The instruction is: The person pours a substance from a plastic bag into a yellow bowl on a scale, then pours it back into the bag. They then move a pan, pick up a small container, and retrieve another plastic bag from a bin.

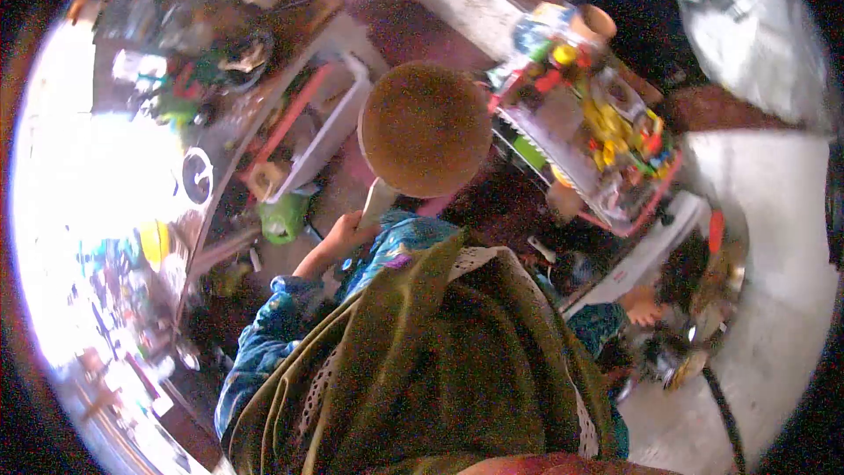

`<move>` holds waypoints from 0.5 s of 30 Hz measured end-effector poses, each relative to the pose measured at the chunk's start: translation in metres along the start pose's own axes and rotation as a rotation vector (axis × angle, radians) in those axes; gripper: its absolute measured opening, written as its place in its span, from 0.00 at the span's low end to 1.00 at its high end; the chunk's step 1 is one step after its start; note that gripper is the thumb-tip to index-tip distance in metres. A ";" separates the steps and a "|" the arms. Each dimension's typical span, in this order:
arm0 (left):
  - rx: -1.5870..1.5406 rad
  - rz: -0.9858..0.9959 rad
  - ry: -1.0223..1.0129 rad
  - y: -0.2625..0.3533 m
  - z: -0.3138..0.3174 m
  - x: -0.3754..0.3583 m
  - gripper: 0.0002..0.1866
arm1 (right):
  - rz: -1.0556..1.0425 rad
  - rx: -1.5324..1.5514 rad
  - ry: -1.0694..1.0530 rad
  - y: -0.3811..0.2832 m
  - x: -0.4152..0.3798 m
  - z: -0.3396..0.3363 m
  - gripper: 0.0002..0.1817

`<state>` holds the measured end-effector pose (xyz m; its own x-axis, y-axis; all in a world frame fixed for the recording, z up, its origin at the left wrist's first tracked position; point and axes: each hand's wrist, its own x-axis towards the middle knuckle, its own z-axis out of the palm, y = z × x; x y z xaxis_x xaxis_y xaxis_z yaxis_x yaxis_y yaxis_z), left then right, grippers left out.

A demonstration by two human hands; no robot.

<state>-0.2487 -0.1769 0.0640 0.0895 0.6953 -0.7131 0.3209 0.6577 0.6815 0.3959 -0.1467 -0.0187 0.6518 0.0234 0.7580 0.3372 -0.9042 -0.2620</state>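
Observation:
My left hand [345, 236] is closed around the pale handle of a round, brown-faced pan [426, 130], held out in front of my body. The pan's brown face is turned up toward me, and a thin light rim shows at its left edge. Off to the right, my right hand [643, 306] has its fingers spread and nothing in them. Just below that hand lies a jumble of shiny metal kitchenware [668, 356], smeared by motion. An olive-green cloth [422, 361] drapes over my front, above blue patterned sleeves.
A rack [615, 230] of colourful small items stands ahead on the right, with a brown cup [592, 25] at its far end. On the left are a white bin [338, 127], a green bag [284, 218] and a cluttered counter. A silvery sack [747, 31] is at far right.

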 end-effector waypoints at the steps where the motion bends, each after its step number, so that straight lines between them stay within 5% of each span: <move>1: -0.027 0.035 0.036 -0.009 -0.003 -0.002 0.13 | -0.047 0.073 -0.027 -0.021 -0.011 0.003 0.28; 6: 0.069 -0.009 0.205 -0.040 -0.032 -0.007 0.12 | -0.187 0.239 -0.014 -0.026 -0.023 -0.021 0.27; 8: 0.021 0.175 0.266 -0.045 -0.044 -0.003 0.14 | -0.217 0.277 -0.032 -0.035 -0.034 -0.027 0.26; 10: 0.480 0.088 0.434 -0.052 -0.066 -0.006 0.15 | -0.261 0.340 -0.065 -0.056 -0.046 -0.031 0.26; 14: 0.290 0.210 0.540 -0.059 -0.082 -0.021 0.14 | -0.405 0.569 -0.118 -0.103 -0.068 -0.033 0.25; 15: 0.258 0.151 0.516 -0.068 -0.084 -0.023 0.13 | -0.307 0.618 -0.274 -0.129 -0.071 -0.048 0.22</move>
<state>-0.3520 -0.2132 0.0477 -0.2970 0.8691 -0.3955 0.5645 0.4939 0.6614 0.2735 -0.0517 -0.0105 0.5855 0.4155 0.6961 0.7997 -0.4369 -0.4119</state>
